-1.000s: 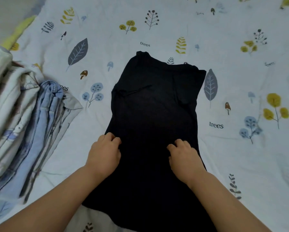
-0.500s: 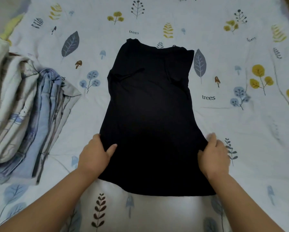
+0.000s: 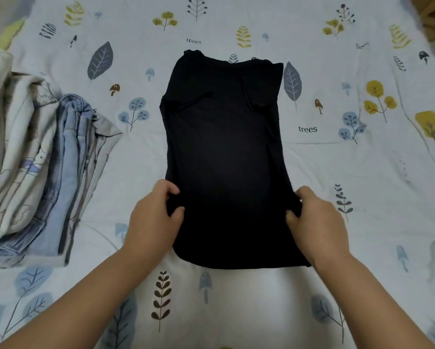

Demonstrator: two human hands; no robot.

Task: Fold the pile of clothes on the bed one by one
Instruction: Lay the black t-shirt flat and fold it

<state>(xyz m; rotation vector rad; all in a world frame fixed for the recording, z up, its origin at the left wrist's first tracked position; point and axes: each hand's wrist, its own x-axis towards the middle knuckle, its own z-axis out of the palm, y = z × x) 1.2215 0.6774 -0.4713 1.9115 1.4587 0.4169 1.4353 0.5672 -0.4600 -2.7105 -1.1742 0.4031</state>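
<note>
Now, grip: I am pinching the black shirt (image 3: pixel 224 157) edges, left hand (image 3: pixel 156 217), right hand (image 3: pixel 317 222).
Advice: I am lifting both sides evenly toward its collar.

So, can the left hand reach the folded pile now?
Probably yes, once it lets go: the left hand grips the black top, and only bare sheet lies between it and the pile.

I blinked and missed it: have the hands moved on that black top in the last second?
Yes. Both hands went outward from the black top's middle to its side edges.
</note>
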